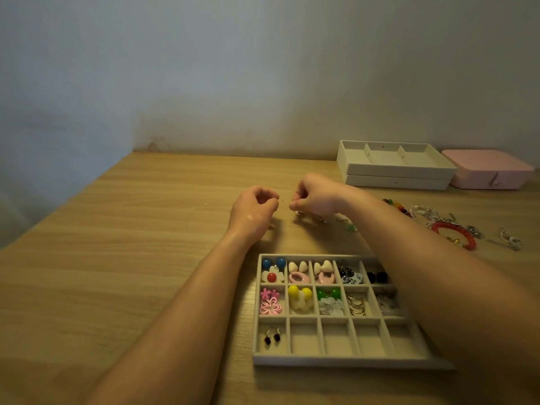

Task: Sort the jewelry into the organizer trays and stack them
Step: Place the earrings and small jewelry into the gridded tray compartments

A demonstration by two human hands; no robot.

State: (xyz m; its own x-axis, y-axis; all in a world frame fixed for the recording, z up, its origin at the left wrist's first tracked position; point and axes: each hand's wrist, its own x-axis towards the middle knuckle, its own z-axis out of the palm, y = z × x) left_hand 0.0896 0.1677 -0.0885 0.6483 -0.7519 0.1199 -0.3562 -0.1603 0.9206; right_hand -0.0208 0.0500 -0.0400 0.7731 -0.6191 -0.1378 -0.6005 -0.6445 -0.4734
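Left hand (253,210), right hand (316,200) — fingers curled, tips pinching tiny shiny bit (282,201) between them, maybe fixing earring for tray (339,361).

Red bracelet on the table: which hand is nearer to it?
Right. The right hand is left of the red bracelet; the left hand is farther left, beyond the right hand.

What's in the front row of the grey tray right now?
A pair of black earrings sits in the leftmost compartment. The next three look empty; the right forearm hides part of the last.
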